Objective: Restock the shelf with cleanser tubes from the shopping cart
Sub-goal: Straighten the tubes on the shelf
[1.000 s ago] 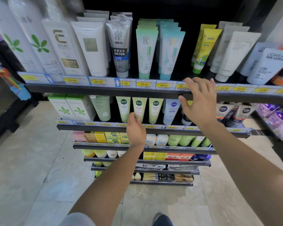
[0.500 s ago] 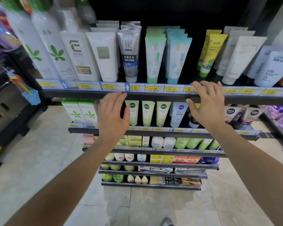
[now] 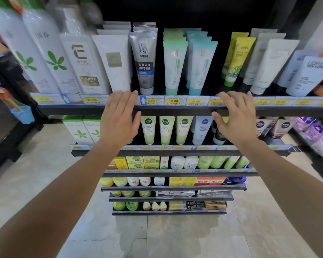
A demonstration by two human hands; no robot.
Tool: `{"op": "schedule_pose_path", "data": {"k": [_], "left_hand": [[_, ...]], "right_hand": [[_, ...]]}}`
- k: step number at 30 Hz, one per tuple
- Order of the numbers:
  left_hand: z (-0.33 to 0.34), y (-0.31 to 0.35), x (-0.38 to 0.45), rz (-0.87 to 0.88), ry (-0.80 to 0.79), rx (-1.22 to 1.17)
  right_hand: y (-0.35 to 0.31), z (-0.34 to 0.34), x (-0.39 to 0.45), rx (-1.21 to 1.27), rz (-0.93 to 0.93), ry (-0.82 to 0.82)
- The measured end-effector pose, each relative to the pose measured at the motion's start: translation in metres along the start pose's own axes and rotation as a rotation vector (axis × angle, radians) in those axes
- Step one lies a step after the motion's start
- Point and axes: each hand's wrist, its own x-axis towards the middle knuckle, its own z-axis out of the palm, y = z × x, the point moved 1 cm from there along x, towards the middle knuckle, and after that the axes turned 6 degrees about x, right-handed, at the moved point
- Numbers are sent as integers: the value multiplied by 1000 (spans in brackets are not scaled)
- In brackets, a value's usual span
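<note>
Silver tube (image 3: 145, 62), blue band, dark cap. Mint-green tube (image 3: 173, 66); pale-blue tube (image 3: 201, 67). Yellow tube (image 3: 238, 60), green cap. White bottles (image 3: 52, 58), green leaf motif. White tube (image 3: 113, 62), beige square. Price tags (image 3: 173, 100): yellow on blue. Shelf rail (image 3: 175, 110): black. Floor (image 3: 175, 237): beige tile.

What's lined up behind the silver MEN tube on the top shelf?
Behind the silver MEN tube, the crimped tops of more silver tubes show. Their bodies are covered, so the exact count is unclear.

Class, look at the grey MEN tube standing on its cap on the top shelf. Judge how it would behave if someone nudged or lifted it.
The grey MEN tube stands on a narrow cap, so a nudge would probably tip it. Its glossy skin looks slippery. It likely squashes somewhat under fingers.
</note>
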Motion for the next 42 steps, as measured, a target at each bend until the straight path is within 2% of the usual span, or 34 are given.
{"op": "schedule_pose_path", "data": {"k": [6, 7, 10, 11, 12, 16, 19, 28, 34, 42], "left_hand": [[10, 3, -3, -31, 32, -94], [10, 2, -2, -29, 39, -95], [13, -1, -2, -16, 53, -90], [15, 0, -3, -14, 60, -88], [17, 0, -3, -12, 70, -86], [21, -5, -4, 23, 108, -69], [23, -7, -3, 55, 158, -55], [38, -5, -5, 50, 259, -73], [38, -5, -5, 56, 258, -73], [42, -3, -6, 59, 310, -67]], "right_hand": [[-9, 0, 1, 59, 27, 6], [-16, -1, 0, 90, 43, 47], [-61, 8, -20, 247, 88, 348], [-79, 18, -31, 329, 139, 396], [-96, 31, -43, 413, 219, 371], [-127, 99, -75, 677, 616, 53], [-130, 132, -77, 752, 726, -21], [-132, 169, -80, 672, 816, 44], [-140, 177, -74, 614, 894, 111], [-141, 192, -77, 574, 864, 187]]}}
